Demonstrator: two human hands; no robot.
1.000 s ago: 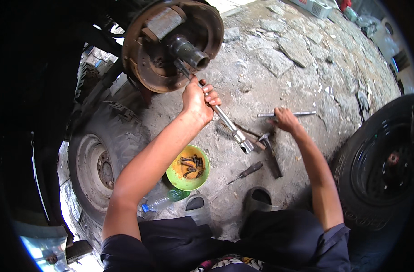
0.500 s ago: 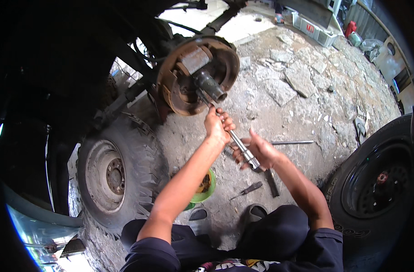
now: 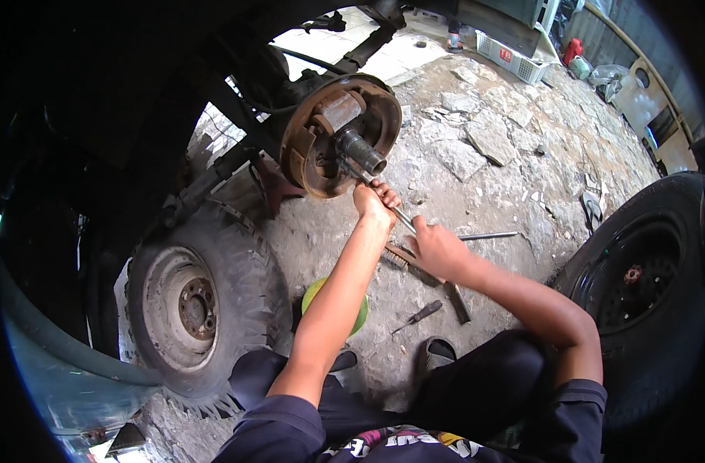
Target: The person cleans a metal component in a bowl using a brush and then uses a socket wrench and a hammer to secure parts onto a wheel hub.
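A rusty brake hub (image 3: 331,139) with a bare axle spindle (image 3: 362,153) hangs under the vehicle at top centre. A long metal wrench (image 3: 401,219) runs from just below the spindle down to the right. My left hand (image 3: 374,202) grips its upper part close to the hub. My right hand (image 3: 436,248) grips its lower end. Both forearms reach up from my lap.
A wire brush (image 3: 398,258), a thin steel rod (image 3: 487,235) and a small screwdriver (image 3: 419,315) lie on the cracked concrete. A green bowl (image 3: 315,292) sits behind my left forearm. One wheel (image 3: 194,305) leans at left, a black tyre (image 3: 638,293) stands at right.
My right hand left the ground by the rod and closed on the wrench's lower end. The view shifted, bringing the hub toward the centre.
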